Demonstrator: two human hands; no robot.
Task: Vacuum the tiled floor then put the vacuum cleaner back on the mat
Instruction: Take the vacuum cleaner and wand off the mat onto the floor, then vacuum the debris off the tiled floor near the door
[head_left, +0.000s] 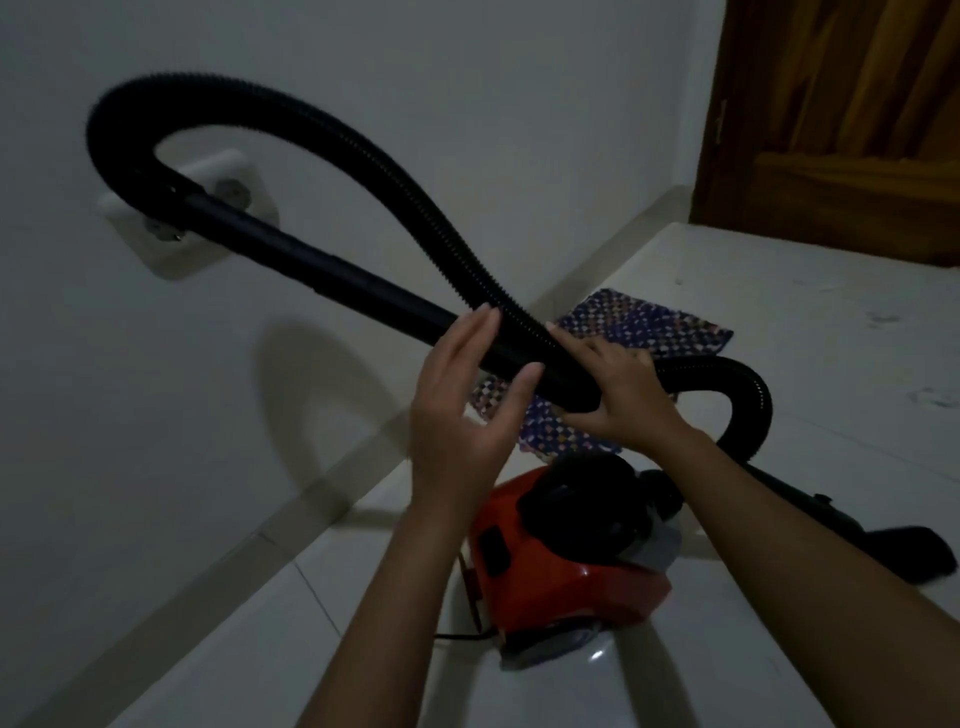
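Off the mat's (639, 322) near edge, vacuum (561, 561) sits on tile (805, 338) — return pending; right hand (618, 395) grips hose (208, 101), left hand (462, 410) straight-fingered, holding nothing.

Counts: 2 hands, left hand (467, 410) and right hand (618, 395); 1 red vacuum cleaner (561, 566); 1 black ribbed hose (311, 111); 2 rigid black tubes, the raised tube (322, 260) and the floor tube (810, 506); 1 floor nozzle (914, 556); 1 power cord (462, 635). Also 1 checked mat (649, 322), 1 wooden door (841, 114), and 1 wall socket plate (171, 260) with 2 outlets, upper outlet (231, 192) and lower outlet (161, 231). Whether the hose is one piece behind the right forearm can't be told, so it's counted as 1.
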